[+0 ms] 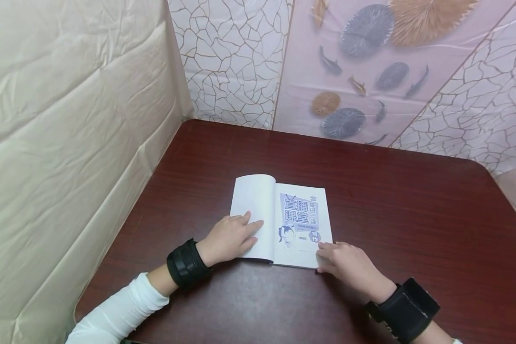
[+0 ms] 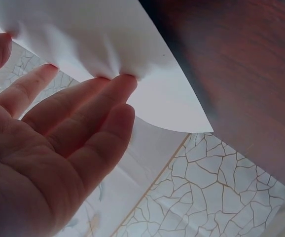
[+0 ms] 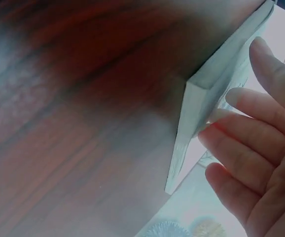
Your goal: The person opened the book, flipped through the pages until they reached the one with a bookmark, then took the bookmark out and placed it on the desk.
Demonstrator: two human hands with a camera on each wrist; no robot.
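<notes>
An open book (image 1: 301,255) lies on the table in the head view. Its left side is a blank white page (image 1: 251,196); the right page carries purple printed characters and a cartoon figure. My left hand (image 1: 230,239) rests on the lower part of the blank page, fingers spread. In the left wrist view its fingertips press the white sheet (image 2: 147,94), which dents slightly under them. At the lower right corner of the book, my right hand (image 1: 352,265) touches the page edge. The right wrist view shows those fingers loosely extended against the book's thick page block (image 3: 194,103).
A dark red-brown wooden table (image 1: 391,205) surrounds the book. Black bands (image 1: 189,263) wrap both wrists. Cream fabric (image 1: 69,143) hangs along the left side, and a patterned cloth (image 1: 232,57) with crack lines, fish and round shapes covers the back.
</notes>
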